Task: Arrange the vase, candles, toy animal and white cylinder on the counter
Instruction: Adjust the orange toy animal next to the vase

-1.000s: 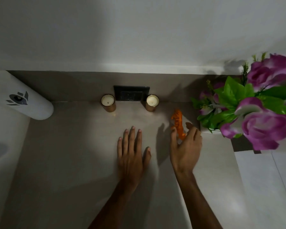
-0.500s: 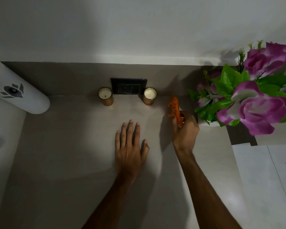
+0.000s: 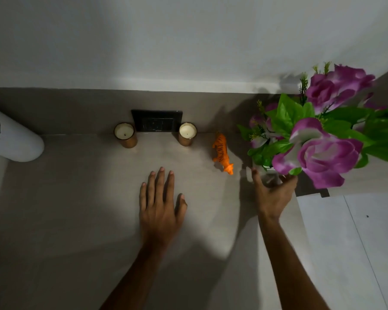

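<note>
Since the earlier frames the right hand (image 3: 272, 193) has let go of the orange toy tiger (image 3: 222, 153) and has moved to the right, toward the white vase (image 3: 270, 172) at the right of the frame. Now the tiger stands alone on the grey counter (image 3: 76, 198), between the right candle (image 3: 187, 136) and the vase, with its head pointing toward the lower right. The right hand is spread wide with thumb and fingers apart, reaching around the lower part of the vase; whether the fingertips already touch it I cannot tell, because the picture is blurred there and the purple flowers (image 3: 327, 151) hide the vase's top. The left hand (image 3: 160, 204) lies flat on the counter in the middle of the frame, fingers stretched out, grasping nothing. The left candle (image 3: 124, 137) and the right candle stand at both sides of the black wall socket (image 3: 156, 120), close to the back wall. The white cylinder (image 3: 11, 139) lies on its side at the left edge, well apart from the rest. I judge that the vase is the heaviest and most fragile piece here: probably ceramic, smooth, and top-heavy with the big bouquet leaning to the right. It is better to take it low on the body with the whole hand, not by the soft artificial stems, and to keep it upright while sliding or lifting.
</note>
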